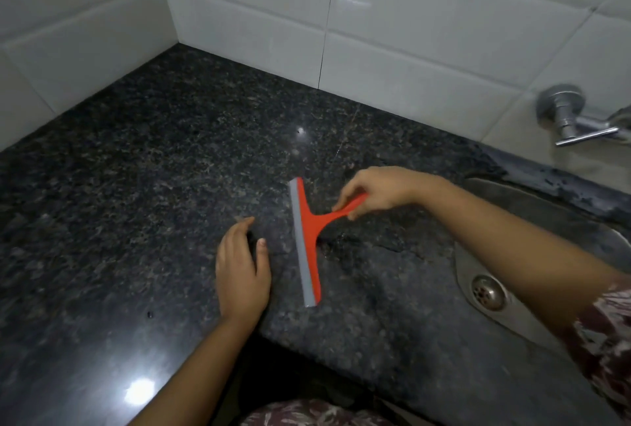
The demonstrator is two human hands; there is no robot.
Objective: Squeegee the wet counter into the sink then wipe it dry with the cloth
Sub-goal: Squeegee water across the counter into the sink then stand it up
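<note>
A red squeegee (309, 238) with a grey rubber blade rests on the dark speckled granite counter (153, 169), blade on its left side. My right hand (379, 190) grips its red handle from the right. My left hand (240, 268) lies flat on the counter just left of the blade, fingers apart, holding nothing. A wet patch glistens right of the blade. The steel sink (532, 289) with its round drain (486, 294) sits at the right. No cloth is in view.
White tiled walls (409, 33) enclose the counter at the back and left. A chrome tap (566, 118) juts from the wall above the sink. The counter's front edge runs near my body at the bottom.
</note>
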